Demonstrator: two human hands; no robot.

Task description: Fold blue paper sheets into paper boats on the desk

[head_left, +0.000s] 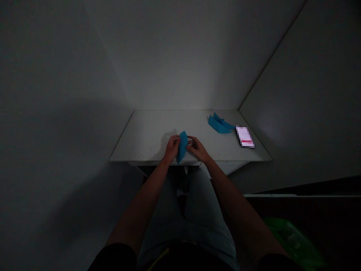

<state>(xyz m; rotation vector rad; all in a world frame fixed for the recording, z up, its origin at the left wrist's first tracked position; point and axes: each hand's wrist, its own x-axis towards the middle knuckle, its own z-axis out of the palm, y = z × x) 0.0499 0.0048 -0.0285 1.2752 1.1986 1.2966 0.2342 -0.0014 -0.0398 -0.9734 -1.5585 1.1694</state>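
Observation:
A folded piece of blue paper [182, 146] is held upright between my two hands, just above the front part of the white table. My left hand [172, 147] grips its left side, thumb and fingers closed on it. On the other side my right hand [198, 148] pinches the paper's right edge with curled fingers. The fold is long and narrow, pointed at both ends; its inner layers cannot be made out in the dim light.
A folded blue paper boat [220, 123] lies at the table's back right. Beside it is a phone [244, 136] with a lit, blurred screen. Walls border the white table [146, 128] at the back and sides. Something green and shiny [293, 241] sits low at the right.

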